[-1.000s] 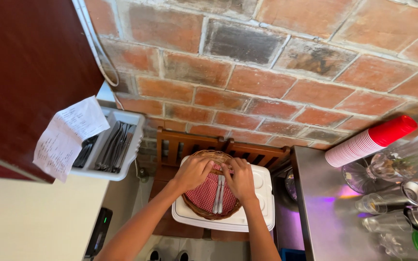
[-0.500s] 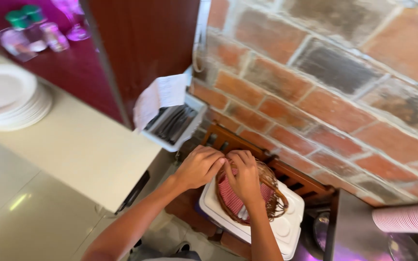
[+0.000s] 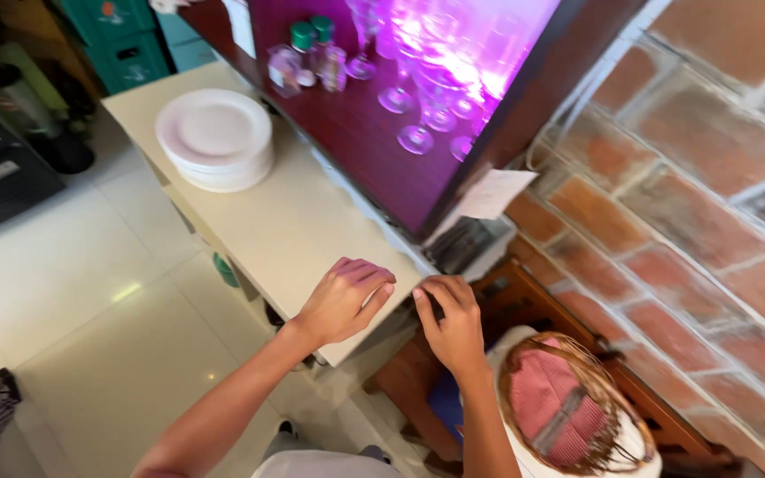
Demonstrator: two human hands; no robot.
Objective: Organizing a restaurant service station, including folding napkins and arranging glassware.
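Observation:
My left hand [image 3: 343,299] hovers palm down over the near corner of a cream counter [image 3: 276,221], fingers loosely curled, holding nothing. My right hand [image 3: 453,320] is beside it, just past the counter's corner, fingers bent and empty. Below and right of my right hand a round wicker basket [image 3: 568,407] lined with a red checked cloth, with cutlery in it, rests on a white box [image 3: 639,443]. Neither hand touches the basket.
A stack of white plates [image 3: 217,137] sits at the counter's far end. A dark red bar shelf [image 3: 382,115] carries stemmed glasses and small bottles. A grey cutlery tray [image 3: 467,243] with a paper slip hangs by the brick wall [image 3: 683,177]. A wooden chair [image 3: 524,301] stands below.
Both hands have let go of the wicker basket and moved up and left to the counter corner. The view has swung left, bringing the plates and bar shelf in.

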